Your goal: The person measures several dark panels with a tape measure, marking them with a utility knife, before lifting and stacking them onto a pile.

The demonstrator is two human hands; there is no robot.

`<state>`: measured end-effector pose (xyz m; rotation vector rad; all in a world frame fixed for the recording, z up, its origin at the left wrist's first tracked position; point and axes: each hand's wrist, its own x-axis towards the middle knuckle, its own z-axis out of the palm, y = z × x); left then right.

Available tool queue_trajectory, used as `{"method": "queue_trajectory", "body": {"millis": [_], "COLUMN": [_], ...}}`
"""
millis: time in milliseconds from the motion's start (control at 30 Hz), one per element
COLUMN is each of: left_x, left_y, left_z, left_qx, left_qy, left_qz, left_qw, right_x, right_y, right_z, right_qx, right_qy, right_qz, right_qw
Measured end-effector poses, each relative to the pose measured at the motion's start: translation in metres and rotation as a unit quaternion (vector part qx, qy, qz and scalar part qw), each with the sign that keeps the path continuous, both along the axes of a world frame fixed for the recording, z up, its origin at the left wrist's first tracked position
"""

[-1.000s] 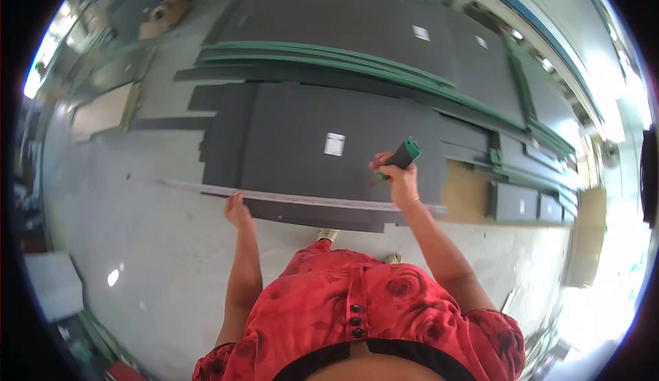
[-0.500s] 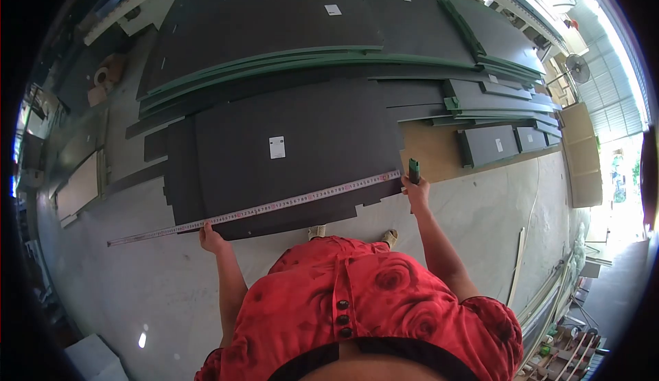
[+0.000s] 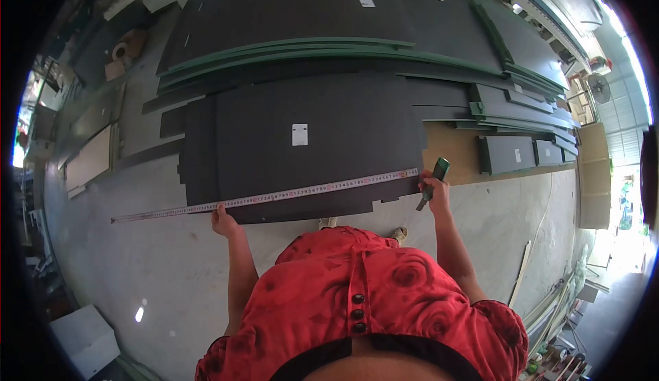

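Observation:
A long metal ruler (image 3: pixel 274 195) lies across the near edge of a dark grey sheet (image 3: pixel 302 154) on the floor. My left hand (image 3: pixel 223 222) presses down on the ruler near the sheet's left corner. My right hand (image 3: pixel 434 190) grips a green-handled knife (image 3: pixel 436 173) at the ruler's right end, at the sheet's right corner. A small white label (image 3: pixel 300 134) sits in the middle of the sheet. My red dress fills the bottom of the view.
More dark grey sheets and green-edged boards (image 3: pixel 322 51) are stacked behind. A brown board (image 3: pixel 449 158) and small grey panels (image 3: pixel 511 153) lie to the right. A white box (image 3: pixel 86 340) stands at the lower left. A fan (image 3: pixel 599 87) is at far right.
The view has shifted; the ruler end and my right hand with the knife now sit at the sheet's right corner. My left hand stays on the ruler.

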<state>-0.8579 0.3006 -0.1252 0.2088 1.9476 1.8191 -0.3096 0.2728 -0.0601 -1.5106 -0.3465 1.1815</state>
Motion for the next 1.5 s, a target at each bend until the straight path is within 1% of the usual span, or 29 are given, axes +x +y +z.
{"method": "queue_trajectory", "body": {"millis": [33, 67, 133, 200, 233, 300, 333, 400, 433, 500, 567, 633, 700, 767, 800, 833, 867, 900, 967, 1033, 1100, 1133, 1167, 1200, 1267, 1333, 1433, 1500], "left_x": [0.002, 0.008, 0.004, 0.002, 0.001, 0.000, -0.001, 0.000, 0.001, 0.003, -0.002, -0.002, -0.002, -0.001, 0.003, 0.018, 0.027, 0.029, 0.028, 0.026, 0.027, 0.029, 0.029, 0.027, 0.024, 0.026, 0.025, 0.027], "left_y": [0.002, 0.001, 0.001, -0.001, -0.002, -0.003, -0.003, -0.001, 0.000, 0.000, -0.002, -0.001, 0.002, 0.008, 0.014, 0.026, 0.039, 0.048, 0.064, 0.078, 0.086, 0.090, 0.093, 0.093, 0.096, 0.098, 0.100, 0.103], "left_z": [0.002, 0.011, 0.008, 0.003, 0.003, 0.001, 0.000, -0.002, 0.000, 0.002, 0.001, 0.001, 0.005, 0.019, 0.024, 0.048, 0.066, 0.074, 0.082, 0.077, 0.072, 0.073, 0.076, 0.070, 0.060, 0.065, 0.062, 0.064], "left_qx": [0.008, 0.015, 0.006, -0.005, -0.001, 0.004, 0.004, 0.004, 0.004, 0.002, -0.002, -0.006, -0.006, -0.137, -0.138, -0.267, -0.391, -0.393, -0.461, -0.460, -0.459, -0.466, -0.472, -0.462, -0.474, -0.471, -0.468, -0.482], "left_qy": [0.008, -0.010, 0.001, 0.011, 0.025, 0.038, 0.042, 0.045, 0.037, 0.029, 0.035, 0.038, 0.040, 0.147, 0.147, 0.180, 0.208, 0.205, 0.250, 0.264, 0.277, 0.271, 0.264, 0.256, 0.268, 0.259, 0.257, 0.243], "left_qz": [-0.013, -0.009, -0.019, -0.029, -0.045, -0.056, -0.055, -0.051, -0.043, -0.031, -0.062, -0.062, -0.062, -0.106, -0.106, -0.064, -0.021, -0.019, -0.079, -0.076, -0.072, -0.090, -0.104, -0.105, -0.094, -0.098, -0.068, -0.092], "left_qw": [1.000, 1.000, 1.000, 0.999, 0.999, 0.998, 0.998, 0.998, 0.998, 0.999, 0.997, 0.997, 0.997, 0.974, 0.974, 0.945, 0.897, 0.896, 0.848, 0.844, 0.841, 0.838, 0.835, 0.843, 0.834, 0.838, 0.843, 0.837], "right_x": [-0.002, -0.003, -0.005, -0.010, -0.013, -0.020, -0.022, -0.025, -0.023, -0.020, -0.021, -0.020, -0.016, -0.016, -0.015, -0.014, -0.013, -0.011, -0.009, -0.006, -0.001, 0.001, 0.002, 0.000, -0.003, -0.001, -0.005, -0.008], "right_y": [0.001, 0.002, 0.004, 0.008, 0.009, 0.015, 0.017, 0.020, 0.021, 0.023, 0.026, 0.030, 0.043, 0.061, 0.070, 0.079, 0.088, 0.096, 0.109, 0.116, 0.120, 0.122, 0.122, 0.123, 0.122, 0.123, 0.122, 0.121], "right_z": [0.001, 0.003, 0.003, -0.003, -0.005, -0.009, -0.010, -0.011, -0.014, -0.023, -0.020, -0.016, -0.011, 0.001, 0.005, 0.004, 0.002, 0.000, -0.002, -0.009, -0.018, -0.017, -0.017, -0.016, -0.006, -0.008, -0.015, -0.007], "right_qx": [-0.002, -0.006, -0.010, -0.043, -0.045, -0.083, -0.082, -0.122, -0.120, -0.147, -0.142, -0.138, -0.124, -0.109, -0.096, -0.097, -0.082, -0.067, -0.067, -0.068, -0.035, -0.033, -0.050, -0.065, -0.065, -0.066, -0.051, -0.062], "right_qy": [0.000, -0.005, -0.011, -0.087, -0.088, -0.207, -0.207, -0.330, -0.331, -0.439, -0.430, -0.418, -0.358, -0.348, -0.341, -0.342, -0.345, -0.348, -0.356, -0.362, -0.361, -0.359, -0.392, -0.421, -0.400, -0.424, -0.397, -0.350], "right_qz": [0.004, 0.006, 0.007, -0.003, -0.003, 0.019, 0.021, 0.048, 0.051, 0.065, 0.060, 0.056, 0.054, 0.064, 0.073, 0.075, 0.080, 0.087, 0.094, 0.101, 0.098, 0.103, 0.110, 0.120, 0.116, 0.139, 0.144, 0.122], "right_qw": [1.000, 1.000, 1.000, 0.995, 0.995, 0.975, 0.975, 0.935, 0.935, 0.884, 0.890, 0.896, 0.924, 0.929, 0.932, 0.932, 0.932, 0.931, 0.927, 0.924, 0.927, 0.927, 0.912, 0.897, 0.907, 0.893, 0.905, 0.927]}}
